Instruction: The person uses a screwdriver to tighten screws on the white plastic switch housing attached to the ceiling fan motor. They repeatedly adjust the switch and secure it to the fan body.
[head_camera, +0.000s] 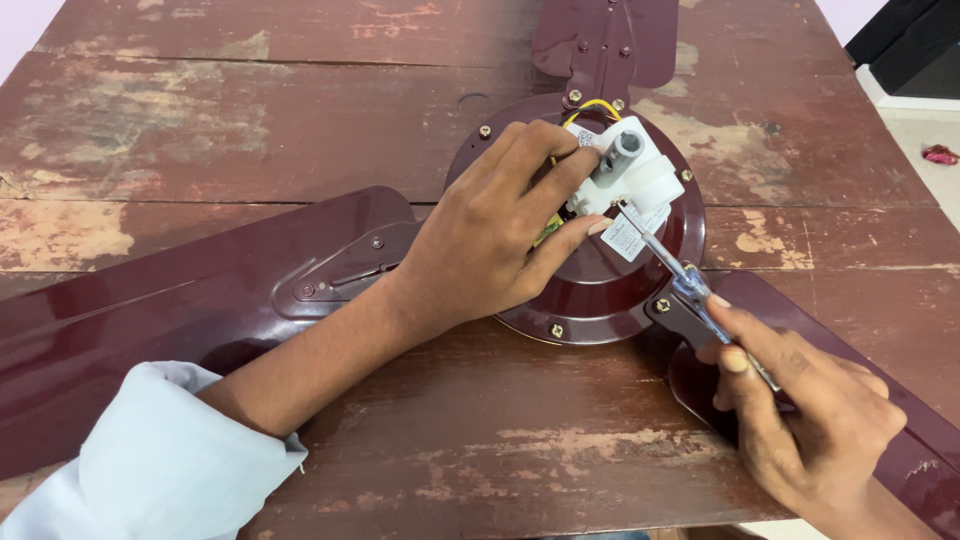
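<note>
The worn wooden worktop (250, 120) fills nearly the whole frame, its dark red paint flaking to pale patches. On it lies a maroon ceiling fan, top side up. One blade (150, 320) runs from the centre out to the lower left edge, under my left forearm; a second blade (900, 440) stretches to the lower right corner, under my right hand; the third blade's bracket (600, 40) points up to the top edge. The round motor housing (600, 290) sits just right of the frame's centre, with small brass-coloured screws around its rim.

On top of the housing stands a white plastic block (640, 180) with a grey metal shaft (622, 152) rising from it, a yellow wire (597, 105) looping behind, and a small white paper label (625, 238) hanging off its lower edge.

My left hand (490, 240), in the middle of the frame, rests on the housing with fingers closed around the left side of the white block, the thumb touching the label. My right hand (800, 410), at the lower right, is clamped on the clear handle of a screwdriver (672, 265), whose thin shaft slants up-left so the tip meets the block just beside my left thumb
</note>
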